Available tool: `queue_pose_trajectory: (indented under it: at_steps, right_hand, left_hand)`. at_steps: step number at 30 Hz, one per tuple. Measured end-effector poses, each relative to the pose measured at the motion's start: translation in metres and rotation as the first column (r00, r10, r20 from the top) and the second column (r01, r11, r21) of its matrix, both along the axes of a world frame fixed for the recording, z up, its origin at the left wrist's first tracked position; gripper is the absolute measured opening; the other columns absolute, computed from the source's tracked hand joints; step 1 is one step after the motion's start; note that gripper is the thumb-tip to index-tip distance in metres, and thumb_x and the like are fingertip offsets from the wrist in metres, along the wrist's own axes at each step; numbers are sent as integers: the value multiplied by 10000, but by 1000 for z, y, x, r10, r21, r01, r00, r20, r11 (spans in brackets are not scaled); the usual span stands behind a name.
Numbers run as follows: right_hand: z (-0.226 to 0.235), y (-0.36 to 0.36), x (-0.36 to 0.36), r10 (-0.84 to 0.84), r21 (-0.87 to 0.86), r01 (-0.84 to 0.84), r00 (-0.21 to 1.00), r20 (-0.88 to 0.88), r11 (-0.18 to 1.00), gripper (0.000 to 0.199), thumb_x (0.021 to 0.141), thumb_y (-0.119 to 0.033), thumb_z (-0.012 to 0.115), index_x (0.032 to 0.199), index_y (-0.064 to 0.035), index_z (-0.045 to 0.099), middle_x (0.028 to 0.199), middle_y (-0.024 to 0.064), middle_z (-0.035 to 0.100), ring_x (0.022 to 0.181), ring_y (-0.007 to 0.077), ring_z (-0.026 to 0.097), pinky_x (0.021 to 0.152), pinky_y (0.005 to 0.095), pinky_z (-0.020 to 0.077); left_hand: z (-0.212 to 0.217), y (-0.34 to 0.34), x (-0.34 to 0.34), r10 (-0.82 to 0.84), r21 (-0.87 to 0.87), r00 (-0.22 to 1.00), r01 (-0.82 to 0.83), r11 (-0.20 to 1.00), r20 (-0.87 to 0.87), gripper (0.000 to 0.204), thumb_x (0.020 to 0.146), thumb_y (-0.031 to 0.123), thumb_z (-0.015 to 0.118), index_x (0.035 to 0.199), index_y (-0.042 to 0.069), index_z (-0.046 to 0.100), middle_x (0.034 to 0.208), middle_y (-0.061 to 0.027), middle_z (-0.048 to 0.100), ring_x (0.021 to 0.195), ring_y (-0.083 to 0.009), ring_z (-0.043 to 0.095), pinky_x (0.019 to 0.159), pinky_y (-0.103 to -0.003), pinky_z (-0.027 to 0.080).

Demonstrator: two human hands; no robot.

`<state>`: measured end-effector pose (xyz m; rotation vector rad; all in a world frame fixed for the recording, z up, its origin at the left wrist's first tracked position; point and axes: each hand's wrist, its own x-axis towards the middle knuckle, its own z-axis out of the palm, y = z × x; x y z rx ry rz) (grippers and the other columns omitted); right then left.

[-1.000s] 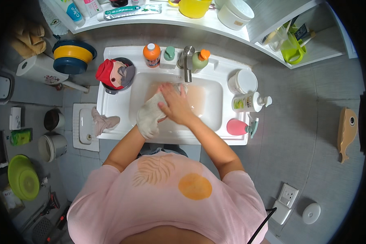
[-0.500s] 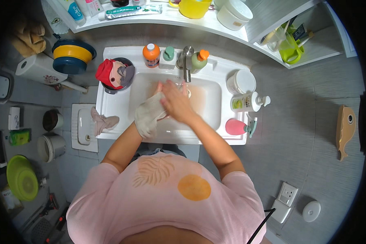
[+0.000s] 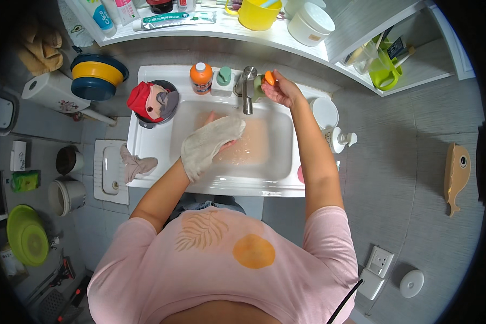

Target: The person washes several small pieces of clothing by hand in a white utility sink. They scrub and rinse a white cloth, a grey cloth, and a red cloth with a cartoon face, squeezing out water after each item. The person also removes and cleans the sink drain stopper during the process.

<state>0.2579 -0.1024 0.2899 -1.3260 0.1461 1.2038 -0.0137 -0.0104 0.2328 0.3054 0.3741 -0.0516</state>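
A wet off-white sock (image 3: 210,141) lies stretched over my left hand (image 3: 228,146), above the basin of the white sink (image 3: 284,135). Some fingers show on either side of it; the rest are hidden under the fabric. My right hand (image 3: 282,93) reaches to the back rim, its fingers around the orange pump head (image 3: 269,78) of a green soap bottle (image 3: 258,89). Most of that bottle is behind the hand and the faucet (image 3: 248,92). Cloudy, pinkish water (image 3: 248,154) stands in the basin.
On the rim stand an orange bottle (image 3: 201,78), a white-green dispenser (image 3: 222,82), a white tub (image 3: 324,112) and a white pump bottle (image 3: 337,140). A dark pot (image 3: 170,110) of folded cloths and a beige sock (image 3: 137,162) lie left. Above runs a shelf (image 3: 200,33).
My right hand has left the sock and moved up and right onto the orange pump. My left hand stays over the basin, the sock now spread out longer across it.
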Motion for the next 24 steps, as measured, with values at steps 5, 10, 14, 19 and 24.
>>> queue_pose_trajectory:
  at_steps: [5,10,14,19,24]
  right_hand:
    - [-5,14,11,46,-36,-50,993,-105,998,352,907,-300,425,935,47,477,819,158,585,714,229,615,616,286,544]
    - [-10,13,14,4,-38,-9,989,-145,999,322,909,-278,424,961,37,467,792,132,567,655,211,583,545,269,529]
    - [-17,13,16,-4,-61,-3,995,-100,998,317,913,-288,416,950,21,478,786,124,573,647,190,579,516,251,514]
    - [-21,12,19,48,-31,-51,996,-78,998,385,910,-355,406,882,12,519,743,106,575,624,163,568,511,230,503]
    - [-8,-17,-21,37,187,22,952,-303,982,416,902,-351,420,879,49,532,737,102,571,626,177,565,592,257,513]
  left_hand:
    - [-27,11,-10,10,444,1000,-3,896,-14,471,890,409,369,1184,53,461,1038,-68,563,789,-169,580,693,-246,469]
    - [5,6,-16,32,863,999,-22,505,7,328,833,205,527,1136,87,481,977,-30,561,750,-104,567,648,-187,454]
    - [34,5,-17,120,474,986,-52,879,-115,407,834,241,501,1193,68,414,1082,-70,514,922,-168,532,812,-252,406]
    - [12,17,-22,230,-559,960,-106,822,156,676,876,501,317,1287,-35,294,1338,-175,320,1210,-293,360,1031,-375,228]
    - [8,12,-30,233,-470,960,-137,872,153,817,832,619,228,1320,-37,230,1343,-211,288,1238,-314,307,1033,-380,224]
